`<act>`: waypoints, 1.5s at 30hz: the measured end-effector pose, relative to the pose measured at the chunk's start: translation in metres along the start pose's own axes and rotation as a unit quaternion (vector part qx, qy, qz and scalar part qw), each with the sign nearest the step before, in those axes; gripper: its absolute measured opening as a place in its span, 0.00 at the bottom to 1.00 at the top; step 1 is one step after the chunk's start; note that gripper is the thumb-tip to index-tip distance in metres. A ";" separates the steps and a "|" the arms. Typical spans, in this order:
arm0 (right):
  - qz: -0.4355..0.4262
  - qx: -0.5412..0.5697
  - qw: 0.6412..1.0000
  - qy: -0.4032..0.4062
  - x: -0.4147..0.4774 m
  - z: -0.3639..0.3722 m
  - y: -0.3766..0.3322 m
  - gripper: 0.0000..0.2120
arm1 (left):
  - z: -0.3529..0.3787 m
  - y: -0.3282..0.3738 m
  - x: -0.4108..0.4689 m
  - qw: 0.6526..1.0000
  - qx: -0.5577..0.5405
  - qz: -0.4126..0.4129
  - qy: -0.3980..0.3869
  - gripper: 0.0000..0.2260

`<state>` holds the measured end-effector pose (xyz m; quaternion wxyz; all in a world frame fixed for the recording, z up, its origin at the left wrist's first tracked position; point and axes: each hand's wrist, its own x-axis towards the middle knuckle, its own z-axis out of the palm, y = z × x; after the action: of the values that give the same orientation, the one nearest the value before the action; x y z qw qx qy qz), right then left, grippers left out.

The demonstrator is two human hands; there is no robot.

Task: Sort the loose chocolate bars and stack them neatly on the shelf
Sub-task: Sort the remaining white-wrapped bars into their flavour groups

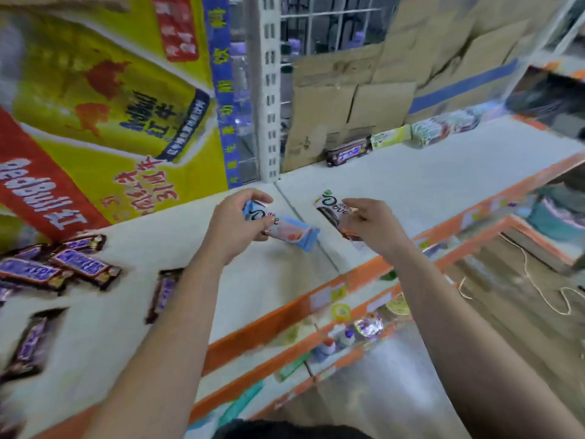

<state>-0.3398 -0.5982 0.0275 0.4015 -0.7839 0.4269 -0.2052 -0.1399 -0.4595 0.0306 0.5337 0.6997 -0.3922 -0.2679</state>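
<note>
Blue-wrapped bar (285, 228): pinched at its upper end between the thumb and curled fingers of the left hand (235, 217). Its crimped free end slants down and away from those fingers, towards the other hand.
Pale-and-brown bar (332, 210): gripped by the right hand (373, 226), fingers and thumb closed on its near half. The printed end sticks out beyond the fingertips, up and to the left.
Gap between the bars: small, and the two wrappers do not touch.
Height: both bars seem lifted just off the shelf (411, 191), though blur leaves this unsure.
Loose dark bars (76, 264): a jumbled heap lying flat, well to the left of the left fingers.
Single dark bar (163, 293): lies alone beside the left forearm, nearer than the fingers.
Blurred dark bar (30, 343): at the near left, farther still from the fingers.
Back row: a dark bar on edge (348, 152), a green-and-white pack (389, 137) and further packs (443, 125) stand well beyond the right fingertips, against cardboard (332, 115).
Post (269, 90): white, slotted, straight beyond both hands.
Banner (95, 106): yellow and red, behind the left fingers.
Orange edge (285, 308): the shelf's front lip, below both wrists.
</note>
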 end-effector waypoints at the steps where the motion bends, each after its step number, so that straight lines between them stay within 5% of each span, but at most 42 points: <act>1: 0.014 0.014 1.000 -0.011 0.003 -0.015 0.010 0.19 | 0.017 0.003 0.005 1.000 -0.003 0.003 0.003 0.11; 5: 0.037 0.025 0.999 -0.027 0.019 -0.065 0.047 0.24 | 0.080 0.014 0.029 1.000 -0.009 -0.011 -0.001 0.12; 10: 0.034 -0.011 0.999 0.009 0.046 -0.114 0.095 0.17 | 0.144 0.022 0.070 0.999 -0.004 -0.039 -0.012 0.06; 18: 0.044 -0.004 0.998 0.049 0.114 -0.192 0.159 0.17 | 0.237 0.035 0.150 0.979 0.186 0.027 -0.079 0.10; 29: 0.017 -0.128 0.989 0.065 0.223 -0.283 0.217 0.06 | 0.338 0.059 0.249 0.968 0.241 0.034 -0.062 0.06; 38: -0.087 -0.191 0.978 0.006 0.307 -0.315 0.248 0.08 | 0.386 0.062 0.277 0.973 0.228 -0.016 -0.037 0.06; 45: -0.241 -0.221 0.937 -0.119 0.365 -0.325 0.247 0.08 | 0.425 0.076 0.266 0.974 0.203 -0.076 0.071 0.06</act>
<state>-0.4793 -1.1276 0.0136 0.2041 -0.9510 0.2088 -0.1015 -0.3511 -0.9184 -0.0072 0.3848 0.8385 -0.3455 -0.1719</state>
